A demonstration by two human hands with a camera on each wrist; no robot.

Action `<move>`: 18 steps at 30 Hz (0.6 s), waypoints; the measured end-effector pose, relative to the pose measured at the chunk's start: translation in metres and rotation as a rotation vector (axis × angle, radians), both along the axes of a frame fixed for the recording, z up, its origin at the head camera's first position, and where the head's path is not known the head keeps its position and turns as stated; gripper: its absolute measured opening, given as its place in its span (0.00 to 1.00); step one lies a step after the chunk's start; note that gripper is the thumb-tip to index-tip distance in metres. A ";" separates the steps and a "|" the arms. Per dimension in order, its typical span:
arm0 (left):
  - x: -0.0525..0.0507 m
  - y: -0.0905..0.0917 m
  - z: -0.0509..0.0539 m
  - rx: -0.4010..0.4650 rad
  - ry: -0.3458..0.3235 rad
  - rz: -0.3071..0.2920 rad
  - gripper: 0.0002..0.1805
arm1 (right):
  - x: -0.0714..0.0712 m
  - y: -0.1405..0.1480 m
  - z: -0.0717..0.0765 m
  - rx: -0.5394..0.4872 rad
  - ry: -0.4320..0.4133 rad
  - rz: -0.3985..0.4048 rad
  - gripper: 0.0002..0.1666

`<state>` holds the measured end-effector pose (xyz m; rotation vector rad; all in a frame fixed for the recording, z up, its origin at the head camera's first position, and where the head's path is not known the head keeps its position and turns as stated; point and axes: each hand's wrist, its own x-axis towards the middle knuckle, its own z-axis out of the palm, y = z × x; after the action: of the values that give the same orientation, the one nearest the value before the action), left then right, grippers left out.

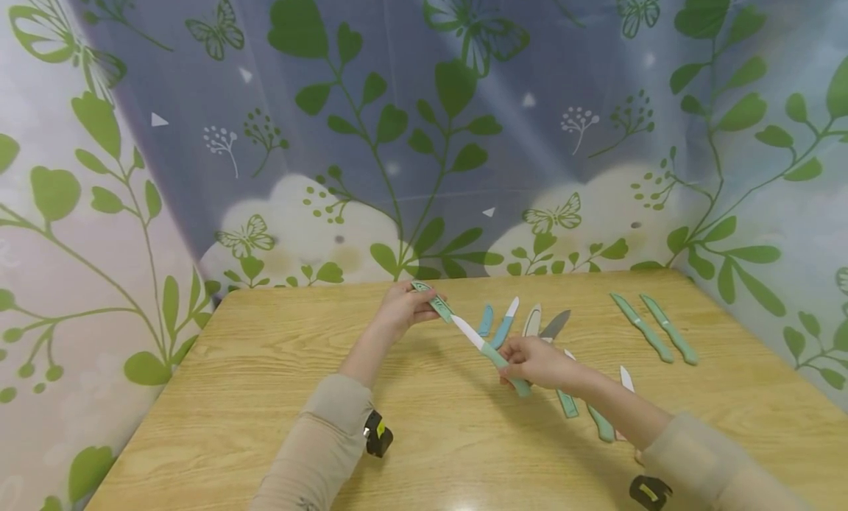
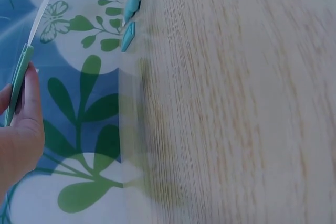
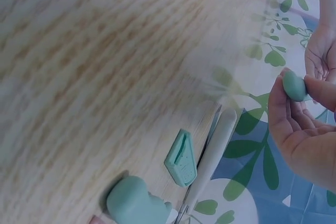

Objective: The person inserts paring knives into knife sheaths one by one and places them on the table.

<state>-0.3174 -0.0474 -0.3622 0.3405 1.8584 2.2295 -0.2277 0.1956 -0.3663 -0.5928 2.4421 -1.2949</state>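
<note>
Green and white, one small fruit knife (image 1: 491,355) is up in the air over the wooden surface (image 1: 218,386), between the two hands. Its handle is pinched in the right hand (image 1: 538,361), thumb and fingers curled round it. The left hand (image 1: 400,308) pinches a green knife cover (image 1: 437,305) full of little holes. The white blade's tip meets the end of that cover, but I cannot tell if it is inside.

Lots of things lie close to the right hand. Just past it are a blue cover (image 1: 486,320) and a blue-handled knife (image 1: 506,325). A long cream piece (image 1: 532,319) and a gray blade (image 1: 556,324) poke out behind the fingers, so the hand hides their bottom ends. Below the right wrist lie a green slotted cover (image 1: 567,403) and a green-handled knife (image 1: 601,426), partly blocked by the arm. A white blade (image 1: 626,378) sticks out beyond that forearm.

Well off to the right of the right hand, two covered green knives (image 1: 641,327) lie side by side. Behind both hands hangs a leafy curtain (image 1: 199,69).
</note>
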 end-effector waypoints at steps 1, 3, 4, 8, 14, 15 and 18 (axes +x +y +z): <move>0.000 0.001 0.000 -0.002 0.004 -0.002 0.13 | 0.000 0.000 0.000 -0.001 -0.003 -0.002 0.05; 0.001 0.002 0.000 -0.004 0.012 -0.005 0.12 | 0.000 0.000 0.000 -0.005 -0.011 -0.005 0.05; 0.001 0.002 0.000 -0.006 0.017 -0.007 0.12 | -0.001 0.001 -0.001 -0.008 -0.014 -0.004 0.05; 0.001 0.004 0.001 -0.003 0.013 -0.006 0.11 | -0.001 0.002 -0.001 -0.019 -0.024 0.000 0.05; 0.002 0.005 0.002 -0.003 0.009 -0.005 0.12 | -0.001 0.001 0.000 -0.023 -0.032 -0.010 0.07; 0.002 0.005 0.003 -0.004 0.012 -0.004 0.12 | 0.000 0.001 0.000 -0.024 -0.033 -0.013 0.07; 0.003 0.005 0.003 -0.002 0.015 -0.005 0.12 | 0.000 0.000 0.000 -0.028 -0.038 -0.017 0.07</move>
<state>-0.3144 -0.0421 -0.3591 0.3621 1.8646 2.2278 -0.2278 0.1957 -0.3667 -0.5510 2.4072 -1.3360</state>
